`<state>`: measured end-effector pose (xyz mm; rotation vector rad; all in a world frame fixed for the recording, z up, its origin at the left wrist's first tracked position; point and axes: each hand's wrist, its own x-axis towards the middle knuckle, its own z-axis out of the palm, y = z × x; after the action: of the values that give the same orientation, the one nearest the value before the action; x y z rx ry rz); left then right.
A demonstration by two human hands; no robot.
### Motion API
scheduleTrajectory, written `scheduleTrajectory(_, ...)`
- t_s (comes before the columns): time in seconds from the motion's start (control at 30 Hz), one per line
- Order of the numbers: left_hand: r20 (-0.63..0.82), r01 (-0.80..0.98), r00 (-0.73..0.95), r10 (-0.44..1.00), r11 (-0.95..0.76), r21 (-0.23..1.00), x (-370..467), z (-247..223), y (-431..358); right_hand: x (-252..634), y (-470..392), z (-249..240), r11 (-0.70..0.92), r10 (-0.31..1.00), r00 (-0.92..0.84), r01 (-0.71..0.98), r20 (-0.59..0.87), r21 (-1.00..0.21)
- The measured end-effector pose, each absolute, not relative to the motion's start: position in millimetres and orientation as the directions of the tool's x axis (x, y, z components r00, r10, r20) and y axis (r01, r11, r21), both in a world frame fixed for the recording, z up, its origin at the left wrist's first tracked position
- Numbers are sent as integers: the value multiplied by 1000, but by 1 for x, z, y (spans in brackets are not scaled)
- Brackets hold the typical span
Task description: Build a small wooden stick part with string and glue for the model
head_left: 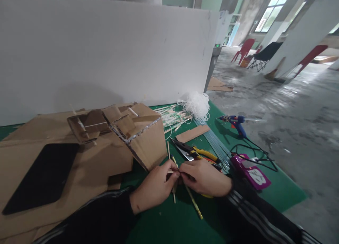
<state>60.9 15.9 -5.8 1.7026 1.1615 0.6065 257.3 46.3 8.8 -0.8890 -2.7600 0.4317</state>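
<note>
My left hand [156, 184] is closed, with a short thin wooden stick [171, 172] pinched between thumb and forefinger. Its fingertips meet those of my right hand [205, 176], which is closed at the stick's end; whatever lies between the right fingers is too small to make out. Below both hands a pencil [194, 203] lies slanted on the green table. Another wooden stick [168, 149] runs under the left fingers. Just beyond the hands are yellow-handled pliers [205, 154] and scissors [185, 153]. Left of them stands a cut cardboard construction [149, 141] with a stick axle and string.
A blue glue gun [237, 123] with its black cord, a purple power strip [250, 171] and clear glue sticks [215, 143] lie to the right. White string [197, 106] is heaped behind. Cardboard sheets [100, 170] and a black tablet [43, 177] cover the left; a white panel [106, 53] stands behind.
</note>
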Motion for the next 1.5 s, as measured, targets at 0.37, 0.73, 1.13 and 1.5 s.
scheduleTrajectory(0.37,-177,336,437,882,22,941,63,-15,17,256,43,8,777,608,-786,558,113,-292)
scheduleTrajectory(0.73,-19,505,422,906,-218,835,64,9,10,260,42,18,623,688,-724,555,49,-551)
scheduleTrajectory(1.13,-18,424,430,903,-185,887,64,7,6,264,49,21,613,635,-772,486,23,-623)
scheduleTrajectory(1.5,-239,-20,470,850,281,960,65,-5,17,265,51,17,757,580,-807,484,111,-439)
